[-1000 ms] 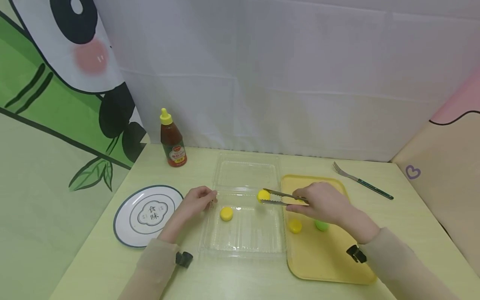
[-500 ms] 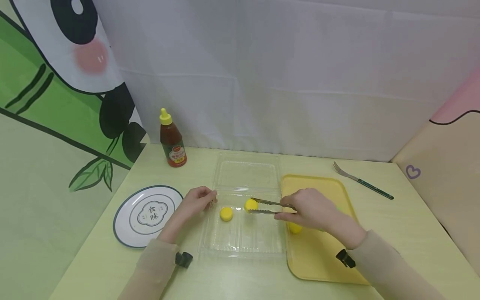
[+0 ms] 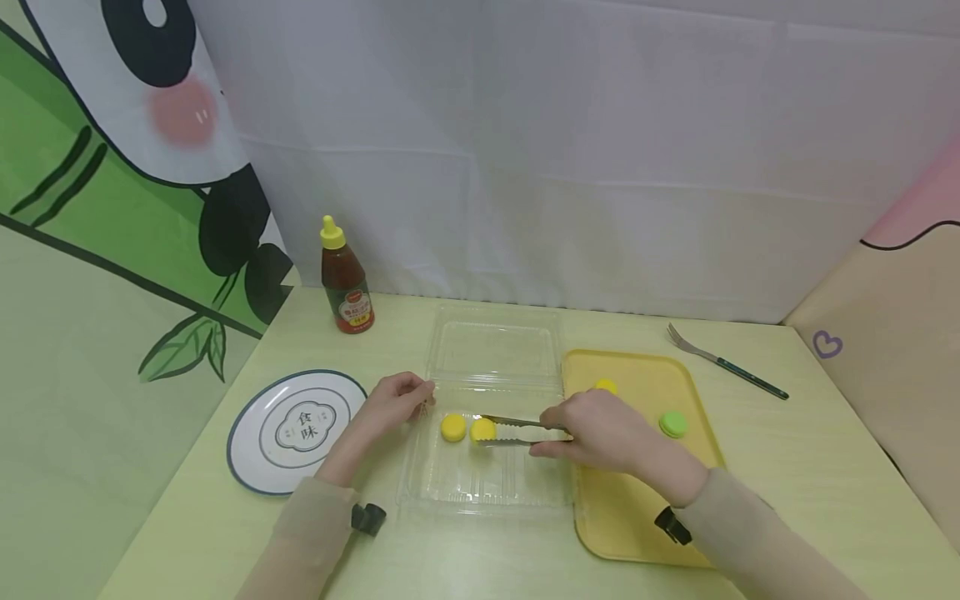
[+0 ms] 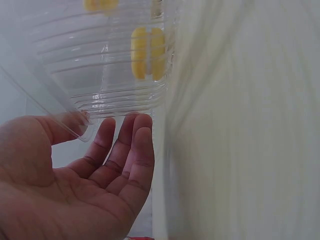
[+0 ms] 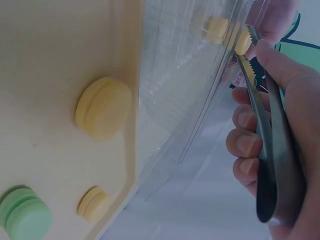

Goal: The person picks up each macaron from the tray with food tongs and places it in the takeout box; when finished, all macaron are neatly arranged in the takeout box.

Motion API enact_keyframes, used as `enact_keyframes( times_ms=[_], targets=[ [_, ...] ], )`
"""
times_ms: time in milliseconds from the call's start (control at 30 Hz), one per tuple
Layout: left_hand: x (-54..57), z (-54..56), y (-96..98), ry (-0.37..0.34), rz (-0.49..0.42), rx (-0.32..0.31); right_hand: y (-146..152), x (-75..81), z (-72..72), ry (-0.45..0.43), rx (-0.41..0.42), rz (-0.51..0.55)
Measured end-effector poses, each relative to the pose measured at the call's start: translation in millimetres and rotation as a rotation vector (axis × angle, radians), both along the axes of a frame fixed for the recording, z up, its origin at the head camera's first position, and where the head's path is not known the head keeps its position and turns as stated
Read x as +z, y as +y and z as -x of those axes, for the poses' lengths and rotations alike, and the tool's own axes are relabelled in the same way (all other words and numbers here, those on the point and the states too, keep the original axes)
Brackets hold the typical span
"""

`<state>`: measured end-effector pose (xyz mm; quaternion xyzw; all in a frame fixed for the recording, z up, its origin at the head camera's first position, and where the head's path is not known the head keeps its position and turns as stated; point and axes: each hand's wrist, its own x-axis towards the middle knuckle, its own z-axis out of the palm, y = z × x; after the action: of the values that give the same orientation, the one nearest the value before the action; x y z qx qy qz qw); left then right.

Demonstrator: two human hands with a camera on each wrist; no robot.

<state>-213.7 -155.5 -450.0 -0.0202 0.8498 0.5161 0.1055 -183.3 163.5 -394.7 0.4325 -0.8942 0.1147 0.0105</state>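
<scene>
My right hand (image 3: 607, 433) grips metal tongs (image 3: 525, 431). Between their serrated tips is a yellow macaron (image 3: 482, 431), low over the clear plastic container (image 3: 487, 487), just right of another yellow macaron (image 3: 453, 427) in it. At the container's left side, my left hand (image 3: 393, 400) pinches the rim; in the left wrist view the thumb is at the lip and the fingertips (image 4: 142, 122) are against the wall. The right wrist view shows the tongs lying along my palm, fingers curled round them, and the tray's yellow macaron (image 5: 104, 109) nearby.
To the right, a yellow tray (image 3: 637, 525) bears a green macaron (image 3: 673, 424) and yellow ones, partly hidden by my right hand. A plate (image 3: 255, 442) lies left, a sauce bottle (image 3: 347, 287) stands behind, and a fork (image 3: 727, 364) lies back right. The container's lid (image 3: 495, 342) is folded back.
My right hand has moved left and toward me, carrying the macaron in the tongs from the container's right side to beside the other one. The left hand has stayed still.
</scene>
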Motion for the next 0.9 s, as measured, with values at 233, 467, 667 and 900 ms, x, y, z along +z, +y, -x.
enact_keyframes(
  times_ms=[233,467,667,900],
  targets=[
    [-0.7,0.5,-0.5,-0.007,0.006,-0.001,-7,-3.0,-2.7,0.021,0.046,0.000],
    [-1.0,0.5,-1.0,-0.001,-0.002,-0.009,-14,-8.2,-4.6,0.019,0.064,-0.011],
    [-1.4,0.3,-0.1,0.002,-0.006,-0.007,-20,-11.9,-7.3,-0.007,0.067,-0.038],
    [-1.5,0.9,-0.4,0.001,0.006,-0.010,-26,-15.4,-9.5,-0.025,0.076,-0.035]
  ],
)
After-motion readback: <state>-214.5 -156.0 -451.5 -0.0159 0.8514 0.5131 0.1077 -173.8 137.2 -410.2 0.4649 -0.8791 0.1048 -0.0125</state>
